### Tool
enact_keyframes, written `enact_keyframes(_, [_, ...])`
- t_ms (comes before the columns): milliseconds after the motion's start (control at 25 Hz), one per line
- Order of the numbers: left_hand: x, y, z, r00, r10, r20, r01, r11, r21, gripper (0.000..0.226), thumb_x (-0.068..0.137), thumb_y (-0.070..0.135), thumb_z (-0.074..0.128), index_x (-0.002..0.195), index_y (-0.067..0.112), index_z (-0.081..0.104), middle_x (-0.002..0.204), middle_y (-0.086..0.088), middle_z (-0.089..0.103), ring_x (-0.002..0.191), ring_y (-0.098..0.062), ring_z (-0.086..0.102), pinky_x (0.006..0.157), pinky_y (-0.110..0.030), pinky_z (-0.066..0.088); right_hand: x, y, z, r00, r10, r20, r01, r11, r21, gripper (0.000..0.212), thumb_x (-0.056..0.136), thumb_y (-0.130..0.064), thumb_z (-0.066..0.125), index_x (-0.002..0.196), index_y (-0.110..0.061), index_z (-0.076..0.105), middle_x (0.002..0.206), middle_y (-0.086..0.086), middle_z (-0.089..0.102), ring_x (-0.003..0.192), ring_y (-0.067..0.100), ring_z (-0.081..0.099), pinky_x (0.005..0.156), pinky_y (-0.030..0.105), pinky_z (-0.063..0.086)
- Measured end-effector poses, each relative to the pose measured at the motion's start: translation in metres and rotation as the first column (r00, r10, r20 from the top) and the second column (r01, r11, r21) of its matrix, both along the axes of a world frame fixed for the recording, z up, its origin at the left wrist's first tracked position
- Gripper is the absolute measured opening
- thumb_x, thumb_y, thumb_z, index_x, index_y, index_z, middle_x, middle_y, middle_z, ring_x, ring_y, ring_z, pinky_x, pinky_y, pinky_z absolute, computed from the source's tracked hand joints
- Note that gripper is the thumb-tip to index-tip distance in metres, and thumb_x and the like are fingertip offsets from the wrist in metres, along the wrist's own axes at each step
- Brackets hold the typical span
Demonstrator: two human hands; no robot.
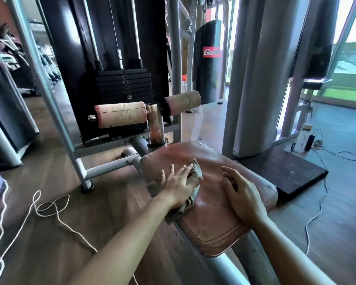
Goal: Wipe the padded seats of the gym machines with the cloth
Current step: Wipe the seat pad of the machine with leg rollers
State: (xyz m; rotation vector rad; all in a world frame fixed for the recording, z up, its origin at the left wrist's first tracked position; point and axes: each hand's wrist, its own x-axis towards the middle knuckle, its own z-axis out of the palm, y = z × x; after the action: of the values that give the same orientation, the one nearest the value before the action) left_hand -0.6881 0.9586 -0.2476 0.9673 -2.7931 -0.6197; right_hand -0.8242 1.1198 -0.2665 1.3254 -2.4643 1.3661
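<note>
One padded seat, worn red-brown; one grey cloth bunched on its left edge; two roller pads beyond the seat, before one weight stack. Left hand flat on the cloth, fingers spread, pressing; right hand rests on the seat's right half, fingers loosely bent, holding nothing. Wood floor around the seat; white cord to its left.

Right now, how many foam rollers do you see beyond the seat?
2: left roller in front of the weight stack, right roller past the chrome post. None looks hidden.
</note>
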Motion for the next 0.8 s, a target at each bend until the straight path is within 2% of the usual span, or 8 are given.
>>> enact_keyframes(160, [-0.044, 0.051, 0.015, 0.998, -0.009, 0.067, -0.009, 0.967, 0.255, 0.071, 0.102, 0.062, 0.021, 0.162, 0.025, 0.006, 0.169, -0.002, -0.002, 0.155, -0.035, -0.009, 0.122, -0.056, -0.01, -0.002, -0.002, 0.0, 0.999, 0.008, 0.035, -0.006, 0.997, -0.074, 0.035, 0.101, -0.043, 0.045, 0.13, -0.033, 0.06, 0.129, -0.011, 0.066, 0.117, 0.005, 0.059, 0.099, 0.029, 0.045])
enact_keyframes(240, [-0.047, 0.056, 0.02, 0.998, -0.016, -0.053, 0.036, 0.908, 0.416, 0.063, 0.103, 0.054, 0.027, 0.156, 0.019, 0.032, 0.165, -0.01, 0.025, 0.153, -0.034, 0.019, 0.123, -0.046, 0.015, -0.003, -0.001, 0.001, 0.999, 0.004, 0.054, 0.002, 0.994, -0.107, 0.049, 0.096, -0.054, 0.035, 0.13, -0.031, 0.061, 0.131, -0.01, 0.066, 0.122, 0.009, 0.059, 0.103, 0.034, 0.045])
enact_keyframes(320, [-0.033, 0.035, 0.022, 0.969, 0.084, -0.232, 0.034, 0.885, 0.464, 0.049, 0.096, 0.05, 0.04, 0.12, 0.016, 0.067, 0.132, -0.012, 0.064, 0.127, -0.029, 0.054, 0.102, -0.035, 0.042, -0.004, 0.0, 0.002, 0.997, 0.001, 0.083, 0.01, 0.992, -0.128, 0.051, 0.094, -0.056, 0.033, 0.128, -0.031, 0.064, 0.128, -0.013, 0.067, 0.12, 0.007, 0.058, 0.101, 0.032, 0.045])
enact_keyframes(400, [-0.013, -0.005, 0.014, 0.886, 0.257, -0.385, -0.076, 0.901, 0.427, 0.04, 0.077, 0.053, 0.044, 0.086, 0.025, 0.071, 0.106, -0.007, 0.074, 0.109, -0.029, 0.065, 0.097, -0.037, 0.05, -0.006, -0.001, 0.003, 0.994, 0.009, 0.108, 0.008, 0.988, -0.155, 0.049, 0.095, -0.055, 0.034, 0.125, -0.033, 0.066, 0.125, -0.017, 0.067, 0.119, 0.003, 0.058, 0.099, 0.028, 0.044])
enact_keyframes(440, [-0.006, -0.021, 0.005, 0.846, 0.299, -0.442, -0.117, 0.912, 0.393, 0.03, 0.074, 0.051, 0.046, 0.078, 0.031, 0.069, 0.101, -0.004, 0.075, 0.107, -0.029, 0.066, 0.098, -0.039, 0.05, -0.006, -0.002, 0.003, 0.993, 0.006, 0.116, 0.013, 0.987, -0.161, 0.047, 0.095, -0.055, 0.035, 0.124, -0.033, 0.066, 0.123, -0.021, 0.067, 0.118, 0.001, 0.058, 0.098, 0.025, 0.043])
enact_keyframes(520, [0.005, -0.035, -0.016, 0.835, 0.267, -0.481, -0.144, 0.95, 0.278, 0.017, 0.083, 0.034, 0.054, 0.085, 0.031, 0.071, 0.102, -0.001, 0.072, 0.107, -0.026, 0.065, 0.097, -0.038, 0.05, -0.006, -0.001, 0.003, 0.993, -0.003, 0.12, 0.021, 0.988, -0.153, 0.046, 0.095, -0.054, 0.035, 0.122, -0.036, 0.067, 0.118, -0.027, 0.064, 0.116, -0.002, 0.057, 0.095, 0.022, 0.041])
enact_keyframes(640, [0.01, -0.031, -0.04, 0.826, 0.132, -0.548, -0.176, 0.984, -0.028, 0.019, 0.09, 0.009, 0.059, 0.1, 0.015, 0.075, 0.107, -0.001, 0.071, 0.104, -0.024, 0.064, 0.091, -0.037, 0.05, -0.007, -0.003, 0.001, 0.993, -0.002, 0.121, 0.013, 0.996, -0.092, 0.052, 0.09, -0.065, 0.032, 0.122, -0.041, 0.065, 0.121, -0.026, 0.065, 0.117, 0.0, 0.057, 0.099, 0.028, 0.043])
enact_keyframes(800, [0.009, -0.034, -0.043, 0.82, 0.095, -0.564, -0.172, 0.982, -0.084, 0.029, 0.086, 0.019, 0.05, 0.099, 0.016, 0.075, 0.108, 0.0, 0.07, 0.104, -0.026, 0.062, 0.091, -0.041, 0.051, 0.002, -0.02, 0.023, 0.992, -0.027, 0.124, 0.003, 0.982, 0.191, 0.061, 0.08, -0.077, 0.034, 0.126, -0.046, 0.06, 0.132, -0.011, 0.063, 0.126, 0.017, 0.054, 0.106, 0.037, 0.041])
